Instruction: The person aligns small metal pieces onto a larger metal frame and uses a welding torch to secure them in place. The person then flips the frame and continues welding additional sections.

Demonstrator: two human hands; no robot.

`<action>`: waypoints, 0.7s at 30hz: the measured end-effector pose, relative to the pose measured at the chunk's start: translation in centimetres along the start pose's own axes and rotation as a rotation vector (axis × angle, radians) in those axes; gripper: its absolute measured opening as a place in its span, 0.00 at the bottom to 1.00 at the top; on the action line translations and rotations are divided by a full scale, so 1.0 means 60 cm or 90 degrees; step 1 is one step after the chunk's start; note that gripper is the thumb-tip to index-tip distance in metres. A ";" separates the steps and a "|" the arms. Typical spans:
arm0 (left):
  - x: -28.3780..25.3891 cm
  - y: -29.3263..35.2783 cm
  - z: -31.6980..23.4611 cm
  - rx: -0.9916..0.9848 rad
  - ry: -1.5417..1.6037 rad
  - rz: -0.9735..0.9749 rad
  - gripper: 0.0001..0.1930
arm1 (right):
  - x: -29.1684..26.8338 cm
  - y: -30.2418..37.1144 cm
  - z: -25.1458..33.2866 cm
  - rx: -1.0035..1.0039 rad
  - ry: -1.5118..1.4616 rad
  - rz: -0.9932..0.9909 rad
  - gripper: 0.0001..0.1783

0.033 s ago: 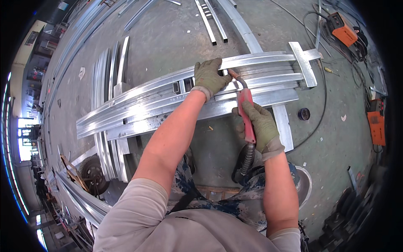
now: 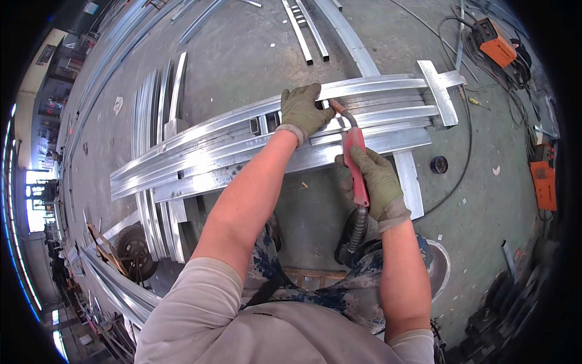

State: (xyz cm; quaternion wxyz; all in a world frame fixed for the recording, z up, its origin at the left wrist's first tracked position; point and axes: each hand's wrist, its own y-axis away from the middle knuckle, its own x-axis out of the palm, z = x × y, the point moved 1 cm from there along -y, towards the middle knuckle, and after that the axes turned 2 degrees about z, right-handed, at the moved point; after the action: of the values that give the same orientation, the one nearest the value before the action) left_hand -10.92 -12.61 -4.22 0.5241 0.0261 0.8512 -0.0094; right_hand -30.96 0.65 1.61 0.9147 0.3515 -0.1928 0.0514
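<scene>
A grey floor [image 2: 242,45] is spread beneath everything. On it, raised by other metal laid crosswise, are set long bars [image 2: 376,88], their length run from left to right, slightly slanted, across the front of the person. Under their left part a stack of bars [image 2: 144,115] is crossed; beyond their far right corner an orange machine [image 2: 497,45] is placed.

Over the near edge of the long bars a red-handled torch [image 2: 354,161] is reached, its neck aimed away and a little left, crosswise to them. Its handle is wrapped by the curled fingers of the right hand [image 2: 377,179]. The far bars are covered by the left hand [image 2: 301,112], fingers slightly apart and thumb pointed right (whether anything is pinched cannot be told). Near the bars' right near corner a round tin [image 2: 439,164] is left. The torch's tip [image 2: 335,105] is held just right of the left thumb, the left hand being nearer to it.
</scene>
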 end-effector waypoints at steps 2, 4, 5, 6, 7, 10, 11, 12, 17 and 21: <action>0.000 -0.001 0.000 -0.003 0.001 0.006 0.41 | -0.001 -0.004 -0.002 -0.004 0.003 0.005 0.32; 0.001 -0.002 0.002 -0.004 0.002 0.015 0.41 | -0.001 -0.007 -0.002 -0.006 0.002 0.004 0.32; 0.001 -0.002 0.003 -0.004 0.002 0.016 0.41 | 0.000 -0.006 -0.001 -0.004 0.004 0.000 0.32; 0.001 -0.003 0.004 -0.004 0.002 0.018 0.41 | 0.003 -0.005 0.000 -0.001 0.005 -0.004 0.32; 0.002 -0.003 0.004 -0.004 0.002 0.020 0.41 | 0.004 -0.004 0.001 0.001 0.006 -0.009 0.32; 0.003 -0.002 0.001 0.013 -0.001 -0.007 0.40 | 0.003 -0.005 -0.001 -0.007 0.004 -0.009 0.32; 0.005 -0.002 0.004 0.014 -0.002 -0.012 0.40 | 0.005 -0.004 0.000 -0.005 0.004 -0.012 0.32; 0.007 -0.002 0.007 0.015 -0.003 -0.016 0.40 | 0.007 -0.003 0.001 -0.003 0.004 -0.014 0.32; 0.015 -0.005 0.010 0.015 0.003 -0.013 0.40 | 0.005 -0.005 0.000 -0.002 -0.003 -0.012 0.31; 0.009 -0.013 0.005 -0.002 0.026 0.049 0.42 | 0.005 -0.004 0.003 -0.002 0.002 -0.017 0.31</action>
State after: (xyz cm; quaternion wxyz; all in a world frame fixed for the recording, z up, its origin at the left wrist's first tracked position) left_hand -10.93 -13.38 -4.85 0.5063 0.0583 0.8603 0.0131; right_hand -30.64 0.32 1.69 0.9162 0.3522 -0.1871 0.0394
